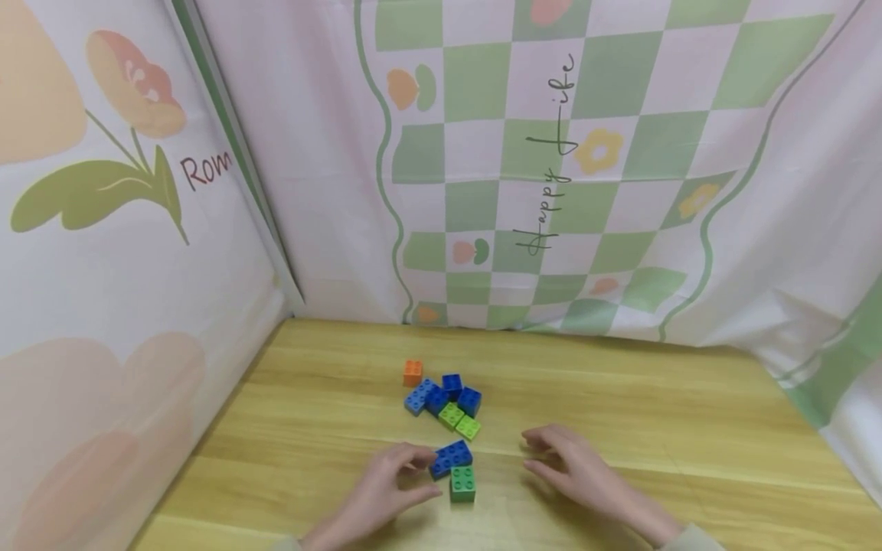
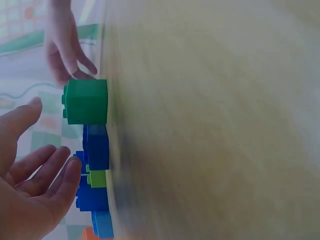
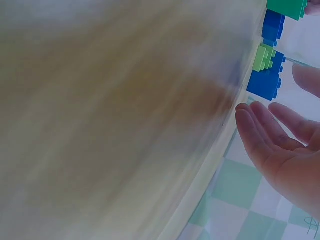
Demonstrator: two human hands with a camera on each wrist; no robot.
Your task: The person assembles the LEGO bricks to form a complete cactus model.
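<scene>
On the wooden table my left hand is nearest to a long blue toy brick and a green brick. Its thumb and fingers stand apart with nothing between them; whether a fingertip touches the blue brick I cannot tell. In the left wrist view the green brick appears beyond the spread thumb and fingers. Off to the right, my right hand hovers with relaxed fingers and holds nothing. Farther back lie two lime green bricks, several dark blue bricks, a lighter blue brick and an orange brick.
A white cloth with a green checkered print hangs behind the table's back edge. Another printed cloth stands along the left side. Bare tabletop shows to the right of the bricks.
</scene>
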